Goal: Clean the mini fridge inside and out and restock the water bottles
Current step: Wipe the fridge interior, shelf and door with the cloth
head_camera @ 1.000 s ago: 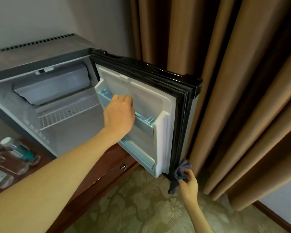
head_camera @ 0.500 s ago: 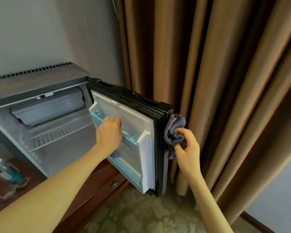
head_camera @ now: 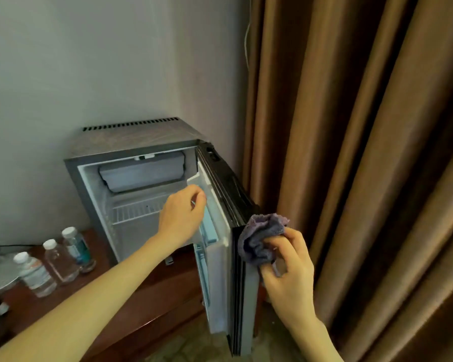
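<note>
The mini fridge (head_camera: 131, 163) is sitting open on the wooden counter (head_camera: 152, 291), its door (head_camera: 220, 257) swung wide. The left hand (head_camera: 182, 218) is curling round the door's shelf rail, bracing it, while the right hand (head_camera: 288, 270) is pinching a bunched purple cloth (head_camera: 259, 239) against the door's outer edge. That cloth looks soft and floppy; the hinged door should swing easily, so bracing makes sense. Three water bottles (head_camera: 55, 259) are waiting on the counter, likely light and slippery. The door's outer face is hidden.
</note>
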`<control>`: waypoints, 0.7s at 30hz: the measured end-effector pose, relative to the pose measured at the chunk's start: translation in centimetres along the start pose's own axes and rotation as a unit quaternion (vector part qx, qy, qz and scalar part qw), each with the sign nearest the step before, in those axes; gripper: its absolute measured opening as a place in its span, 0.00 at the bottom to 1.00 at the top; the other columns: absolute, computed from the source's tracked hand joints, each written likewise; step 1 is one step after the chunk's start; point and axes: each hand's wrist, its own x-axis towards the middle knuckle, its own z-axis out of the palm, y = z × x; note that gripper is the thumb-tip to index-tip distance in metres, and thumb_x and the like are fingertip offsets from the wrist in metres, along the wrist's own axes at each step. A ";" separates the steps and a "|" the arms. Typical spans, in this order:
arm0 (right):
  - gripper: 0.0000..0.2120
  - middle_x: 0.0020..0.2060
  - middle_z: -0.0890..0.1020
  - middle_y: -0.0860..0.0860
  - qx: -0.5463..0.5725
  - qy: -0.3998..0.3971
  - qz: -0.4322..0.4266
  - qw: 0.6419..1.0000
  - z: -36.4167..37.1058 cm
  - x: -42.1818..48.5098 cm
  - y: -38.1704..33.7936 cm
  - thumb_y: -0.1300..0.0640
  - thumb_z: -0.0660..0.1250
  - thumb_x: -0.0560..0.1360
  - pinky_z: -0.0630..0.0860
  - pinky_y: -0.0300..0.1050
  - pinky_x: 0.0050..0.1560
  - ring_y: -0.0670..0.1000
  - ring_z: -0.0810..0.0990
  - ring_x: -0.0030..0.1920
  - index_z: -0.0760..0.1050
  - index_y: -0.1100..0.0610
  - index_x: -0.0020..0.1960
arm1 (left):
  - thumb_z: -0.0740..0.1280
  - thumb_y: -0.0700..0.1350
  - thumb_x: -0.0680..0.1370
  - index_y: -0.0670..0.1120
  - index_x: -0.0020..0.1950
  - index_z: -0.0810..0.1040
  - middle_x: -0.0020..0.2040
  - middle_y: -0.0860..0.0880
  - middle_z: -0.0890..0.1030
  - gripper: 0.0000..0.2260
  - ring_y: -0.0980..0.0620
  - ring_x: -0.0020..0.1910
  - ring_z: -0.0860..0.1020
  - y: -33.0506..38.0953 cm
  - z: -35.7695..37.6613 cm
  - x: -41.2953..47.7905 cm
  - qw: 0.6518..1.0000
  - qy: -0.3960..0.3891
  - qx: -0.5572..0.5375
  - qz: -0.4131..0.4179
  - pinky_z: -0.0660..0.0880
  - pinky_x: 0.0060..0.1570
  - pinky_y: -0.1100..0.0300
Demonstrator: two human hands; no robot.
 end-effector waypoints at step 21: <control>0.16 0.52 0.81 0.51 0.012 -0.182 -0.117 0.976 13.3 6.2 -9.3 0.68 0.66 0.67 0.72 0.41 0.56 0.53 0.78 0.53 0.80 0.57 0.53 | 0.64 0.36 0.71 0.50 0.35 0.70 0.31 0.53 0.73 0.10 0.54 0.32 0.71 -3.2 -14.2 -1.9 0.988 -0.081 0.101 -0.086 0.66 0.30 0.63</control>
